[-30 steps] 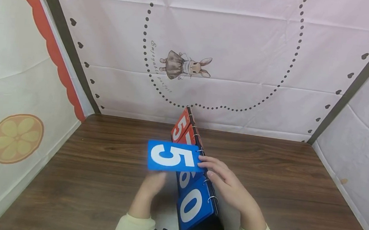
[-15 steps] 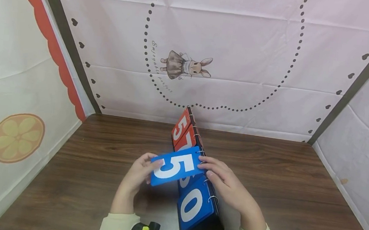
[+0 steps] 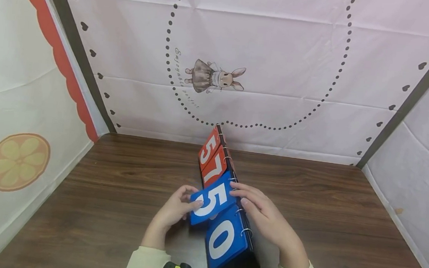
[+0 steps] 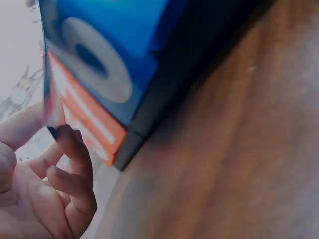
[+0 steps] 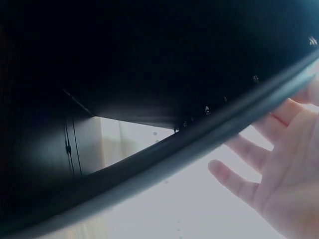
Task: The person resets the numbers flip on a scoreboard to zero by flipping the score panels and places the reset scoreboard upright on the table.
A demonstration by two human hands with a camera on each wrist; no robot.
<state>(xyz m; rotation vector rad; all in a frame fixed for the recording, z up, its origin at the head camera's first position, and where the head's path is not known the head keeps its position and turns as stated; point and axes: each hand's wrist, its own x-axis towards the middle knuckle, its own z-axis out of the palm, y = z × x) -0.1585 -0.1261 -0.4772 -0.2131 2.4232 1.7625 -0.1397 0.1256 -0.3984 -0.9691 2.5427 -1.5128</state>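
Note:
A tabletop flip scoreboard (image 3: 238,262) stands like a tent on the table, number cards hung on rings along its ridge. My left hand (image 3: 173,208) pinches the outer edge of a blue card with a white 5 (image 3: 215,197), which is lifted at a slant. Beneath it, the left wrist view shows another blue card (image 4: 142,30) with a rounded white numeral, partly cut off. The fingers of my right hand (image 3: 269,222) rest on the ridge beside that card's rings, mostly straight. Nearer me lies a blue 0 card (image 3: 239,237); two red cards (image 3: 217,161) hang at the far end.
The brown wooden table (image 3: 325,210) extends on both sides of the scoreboard. A pale printed cloth wall (image 3: 280,72) rises behind the far end, with further cloth walls left and right. The right wrist view shows the scoreboard's dark inside (image 5: 134,59).
My left hand came up to the blue 5 card, took hold of its outer edge and brought it down and rightward toward the board. The right hand stayed at the ridge.

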